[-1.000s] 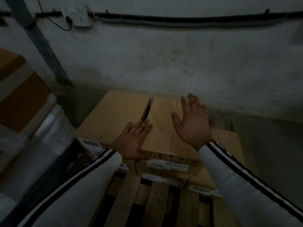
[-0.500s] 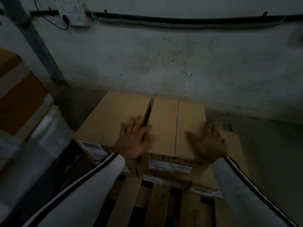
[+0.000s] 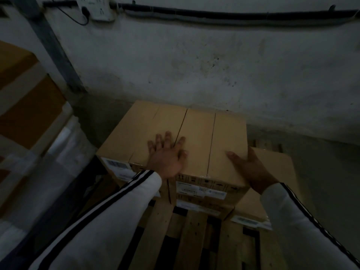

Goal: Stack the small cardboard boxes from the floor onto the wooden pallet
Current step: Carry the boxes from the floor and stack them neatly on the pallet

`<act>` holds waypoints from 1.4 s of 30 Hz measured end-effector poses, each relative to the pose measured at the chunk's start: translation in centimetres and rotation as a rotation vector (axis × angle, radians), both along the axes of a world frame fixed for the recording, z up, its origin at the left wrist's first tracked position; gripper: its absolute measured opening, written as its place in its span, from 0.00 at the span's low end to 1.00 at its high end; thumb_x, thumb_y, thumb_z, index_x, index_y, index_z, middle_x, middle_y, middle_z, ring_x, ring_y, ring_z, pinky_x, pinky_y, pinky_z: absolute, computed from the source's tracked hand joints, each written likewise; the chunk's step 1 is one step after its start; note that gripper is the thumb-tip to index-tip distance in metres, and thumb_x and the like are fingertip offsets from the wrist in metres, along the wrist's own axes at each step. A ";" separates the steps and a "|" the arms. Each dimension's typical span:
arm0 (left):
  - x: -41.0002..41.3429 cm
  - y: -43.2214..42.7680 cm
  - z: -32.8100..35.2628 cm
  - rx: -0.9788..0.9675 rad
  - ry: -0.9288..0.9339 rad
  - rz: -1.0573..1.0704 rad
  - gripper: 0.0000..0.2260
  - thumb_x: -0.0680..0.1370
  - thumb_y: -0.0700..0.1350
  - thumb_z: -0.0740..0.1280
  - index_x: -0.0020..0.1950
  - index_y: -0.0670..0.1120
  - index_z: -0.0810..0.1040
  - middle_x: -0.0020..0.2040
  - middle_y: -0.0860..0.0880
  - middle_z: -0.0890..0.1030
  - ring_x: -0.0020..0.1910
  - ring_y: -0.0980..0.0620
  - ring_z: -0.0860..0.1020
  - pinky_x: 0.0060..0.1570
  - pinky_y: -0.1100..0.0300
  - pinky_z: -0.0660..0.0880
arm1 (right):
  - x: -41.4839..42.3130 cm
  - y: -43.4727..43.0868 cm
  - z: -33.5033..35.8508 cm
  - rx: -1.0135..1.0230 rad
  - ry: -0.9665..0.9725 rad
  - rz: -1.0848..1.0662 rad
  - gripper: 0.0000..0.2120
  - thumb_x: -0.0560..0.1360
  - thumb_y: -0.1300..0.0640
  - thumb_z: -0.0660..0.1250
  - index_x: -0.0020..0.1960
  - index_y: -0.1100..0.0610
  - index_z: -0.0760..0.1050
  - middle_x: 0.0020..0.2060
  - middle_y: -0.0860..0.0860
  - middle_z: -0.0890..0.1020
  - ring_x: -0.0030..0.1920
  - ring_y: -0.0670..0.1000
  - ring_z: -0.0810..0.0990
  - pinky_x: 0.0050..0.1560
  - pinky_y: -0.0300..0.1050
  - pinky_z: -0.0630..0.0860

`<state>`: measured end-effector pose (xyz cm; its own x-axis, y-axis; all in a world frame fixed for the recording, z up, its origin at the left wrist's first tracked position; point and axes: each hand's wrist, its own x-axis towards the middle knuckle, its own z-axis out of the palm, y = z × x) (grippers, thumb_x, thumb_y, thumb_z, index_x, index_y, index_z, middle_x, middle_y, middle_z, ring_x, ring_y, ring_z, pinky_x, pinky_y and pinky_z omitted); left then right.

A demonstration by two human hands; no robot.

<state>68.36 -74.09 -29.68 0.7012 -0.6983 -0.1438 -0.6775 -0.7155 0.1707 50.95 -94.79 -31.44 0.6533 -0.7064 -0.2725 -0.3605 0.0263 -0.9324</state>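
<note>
Two tan cardboard boxes sit side by side on top of the stack on the wooden pallet (image 3: 192, 236). The left top box (image 3: 136, 133) touches the right top box (image 3: 212, 145). My left hand (image 3: 167, 156) lies flat, fingers spread, across the seam between them. My right hand (image 3: 251, 168) presses the right box's right side, thumb on its top. A lower box (image 3: 272, 172) sticks out on the right beneath them. Labels show on the boxes' front faces.
A stained white wall (image 3: 214, 71) rises close behind the pallet, with a pipe and a socket board (image 3: 95, 8) on it. At left stand large brown cartons (image 3: 25, 106) and plastic-wrapped goods (image 3: 58, 149). Bare grey floor (image 3: 327, 172) lies to the right.
The right top box has slid left against the left one, closing the gap. My right hand dropped from raised above it to its right side; my left hand stayed on top.
</note>
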 end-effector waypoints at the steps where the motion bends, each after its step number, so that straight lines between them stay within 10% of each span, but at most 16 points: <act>1: -0.1 0.0 0.0 -0.001 -0.003 0.000 0.27 0.83 0.64 0.45 0.82 0.62 0.44 0.82 0.43 0.38 0.80 0.35 0.37 0.76 0.34 0.37 | -0.1 -0.3 -0.1 -0.023 0.028 -0.003 0.34 0.69 0.37 0.74 0.70 0.48 0.69 0.62 0.51 0.79 0.55 0.53 0.81 0.56 0.55 0.79; 3: -0.3 0.1 0.0 -0.013 -0.009 0.001 0.27 0.83 0.63 0.45 0.82 0.61 0.44 0.82 0.42 0.39 0.80 0.35 0.37 0.75 0.34 0.37 | 0.2 -1.1 0.0 -0.171 0.110 -0.019 0.45 0.65 0.25 0.69 0.74 0.47 0.65 0.67 0.55 0.76 0.63 0.60 0.77 0.64 0.62 0.75; 7: -0.3 0.1 -0.3 -0.033 -0.023 -0.010 0.28 0.83 0.64 0.45 0.82 0.60 0.45 0.83 0.44 0.40 0.80 0.36 0.38 0.75 0.34 0.37 | 2.6 -1.0 5.9 -0.737 0.164 -0.100 0.37 0.81 0.37 0.57 0.82 0.57 0.51 0.81 0.61 0.53 0.80 0.61 0.51 0.78 0.61 0.51; 13: -0.3 0.4 -0.4 -0.029 -0.062 -0.059 0.30 0.82 0.65 0.44 0.82 0.58 0.45 0.83 0.54 0.40 0.81 0.40 0.38 0.76 0.34 0.37 | 8.2 2.5 7.9 -1.151 0.306 0.063 0.34 0.82 0.37 0.45 0.83 0.55 0.49 0.82 0.58 0.49 0.81 0.60 0.48 0.77 0.65 0.47; 16: -0.2 0.2 -0.6 -0.033 -0.069 -0.065 0.30 0.82 0.66 0.44 0.82 0.58 0.46 0.83 0.54 0.40 0.81 0.41 0.39 0.76 0.34 0.38 | 7.7 4.1 2.0 -1.077 0.623 0.469 0.38 0.79 0.31 0.38 0.83 0.51 0.42 0.82 0.54 0.44 0.81 0.56 0.42 0.79 0.62 0.44; 23: 1.7 0.6 0.3 -0.135 0.037 -0.024 0.28 0.82 0.63 0.52 0.81 0.58 0.55 0.83 0.50 0.49 0.82 0.43 0.47 0.77 0.38 0.42 | 8.0 3.5 1.8 -1.068 0.644 0.504 0.38 0.79 0.30 0.39 0.83 0.50 0.42 0.82 0.53 0.43 0.81 0.56 0.41 0.79 0.61 0.42; 30: 9.9 8.6 1.3 -0.182 -0.127 0.878 0.36 0.81 0.62 0.57 0.81 0.41 0.55 0.81 0.35 0.53 0.80 0.35 0.51 0.76 0.36 0.47 | 8.0 3.2 1.7 -1.058 0.654 0.519 0.39 0.78 0.29 0.37 0.83 0.50 0.41 0.82 0.53 0.43 0.81 0.56 0.41 0.79 0.62 0.41; 35: 11.1 10.0 -1.1 -0.233 0.076 0.761 0.36 0.79 0.68 0.53 0.70 0.39 0.72 0.68 0.36 0.75 0.64 0.36 0.76 0.63 0.46 0.74 | 8.1 3.0 1.3 -1.056 0.631 0.523 0.40 0.78 0.29 0.36 0.83 0.50 0.42 0.82 0.53 0.43 0.81 0.56 0.41 0.79 0.62 0.41; 42: 10.4 10.0 -0.9 -0.248 -0.093 0.715 0.32 0.82 0.65 0.54 0.62 0.38 0.78 0.61 0.37 0.80 0.58 0.37 0.79 0.54 0.52 0.74 | 8.2 2.9 1.1 -1.076 0.629 0.511 0.41 0.78 0.28 0.36 0.83 0.51 0.43 0.82 0.53 0.44 0.81 0.56 0.42 0.79 0.62 0.41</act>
